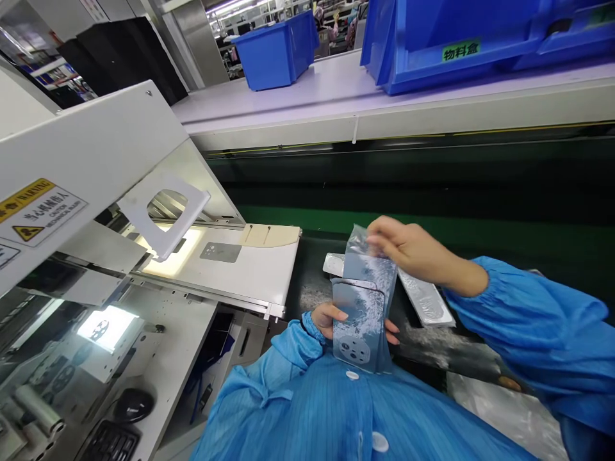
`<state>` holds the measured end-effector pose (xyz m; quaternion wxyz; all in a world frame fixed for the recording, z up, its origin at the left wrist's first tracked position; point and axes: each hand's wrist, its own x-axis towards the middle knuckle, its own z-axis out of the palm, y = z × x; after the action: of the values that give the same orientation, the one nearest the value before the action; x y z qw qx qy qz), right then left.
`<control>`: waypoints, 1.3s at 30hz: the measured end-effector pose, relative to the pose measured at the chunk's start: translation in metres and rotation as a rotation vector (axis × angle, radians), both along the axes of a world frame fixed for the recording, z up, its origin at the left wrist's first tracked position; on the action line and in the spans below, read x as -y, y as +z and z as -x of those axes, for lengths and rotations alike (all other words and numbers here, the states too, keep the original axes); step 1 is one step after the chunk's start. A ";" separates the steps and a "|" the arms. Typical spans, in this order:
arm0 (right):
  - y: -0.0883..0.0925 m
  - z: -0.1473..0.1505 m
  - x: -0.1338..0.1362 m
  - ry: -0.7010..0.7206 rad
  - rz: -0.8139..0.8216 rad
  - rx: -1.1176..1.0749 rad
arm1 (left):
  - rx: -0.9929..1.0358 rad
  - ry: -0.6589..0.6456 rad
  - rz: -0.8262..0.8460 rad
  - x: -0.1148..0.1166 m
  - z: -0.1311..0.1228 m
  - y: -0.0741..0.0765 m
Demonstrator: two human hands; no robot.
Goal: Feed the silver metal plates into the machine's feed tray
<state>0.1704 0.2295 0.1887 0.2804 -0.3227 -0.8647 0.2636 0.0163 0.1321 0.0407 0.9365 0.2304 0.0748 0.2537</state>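
My left hand (331, 320) is closed around a grey phone back cover (358, 326) with round camera holes, holding it upright close to my chest. A clear plastic bag (372, 282) sits over the cover's upper part. My right hand (408, 246) pinches the top of that bag from above. Both arms wear blue sleeves. Behind the cover, several bagged covers (425, 298) lie on the dark belt.
A white machine (96, 160) with a lit opening and a warning label fills the left, its tray (250, 269) carrying one grey cover (220, 251). A dark green conveyor (432, 192) runs across; blue bins (276, 48) stand on the shelf behind. A mouse (133, 404) and keyboard lie at lower left.
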 end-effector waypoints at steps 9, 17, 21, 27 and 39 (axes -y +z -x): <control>-0.026 0.001 0.008 -0.045 -0.260 -0.046 | -0.012 0.060 -0.010 -0.001 -0.003 -0.014; -0.043 0.000 0.011 0.041 -0.370 -0.137 | 0.014 0.010 0.006 -0.001 0.000 -0.016; -0.045 0.001 0.009 0.085 -0.478 -0.106 | 0.005 0.029 -0.005 0.000 0.000 -0.017; -0.045 0.013 0.011 0.108 -0.234 0.021 | 0.010 0.024 -0.027 0.002 0.001 -0.012; -0.024 0.022 0.014 -0.206 0.269 -0.441 | -0.013 0.102 -0.050 0.005 0.003 -0.009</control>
<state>0.1485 0.2154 0.1644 0.4420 -0.3780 -0.7025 0.4101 0.0132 0.1273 0.0314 0.9158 0.2510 0.0862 0.3016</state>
